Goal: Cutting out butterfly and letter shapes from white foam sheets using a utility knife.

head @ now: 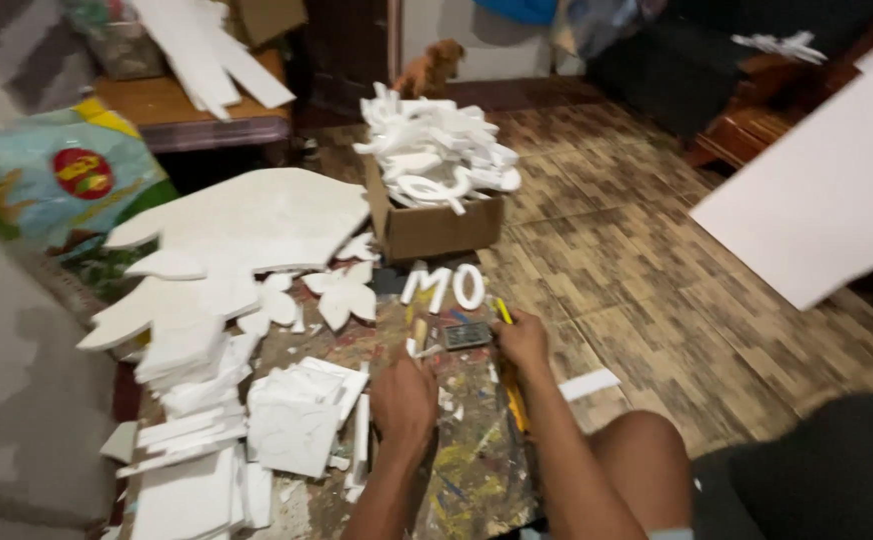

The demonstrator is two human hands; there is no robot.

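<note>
My left hand (404, 400) rests on a paint-stained work board (472, 460), back toward the camera and fingers curled under. A small white foam piece (419, 347) lies at its fingertips; whether it is gripped is hidden. My right hand (523, 340) is closed around a thin yellow tool (504, 311) whose tip sticks out above the fingers. A small dark rectangular object (467, 334) lies between the two hands. Just beyond them stand three white foam letters (443, 287).
An open cardboard box (432, 228) heaped with white foam letters stands behind the board. Stacked foam sheets and offcuts (207, 420) and flower-shaped cutouts (342, 293) lie at left. A large white foam sheet (827, 200) leans at right. Another yellow tool (515, 405) lies beside my right forearm.
</note>
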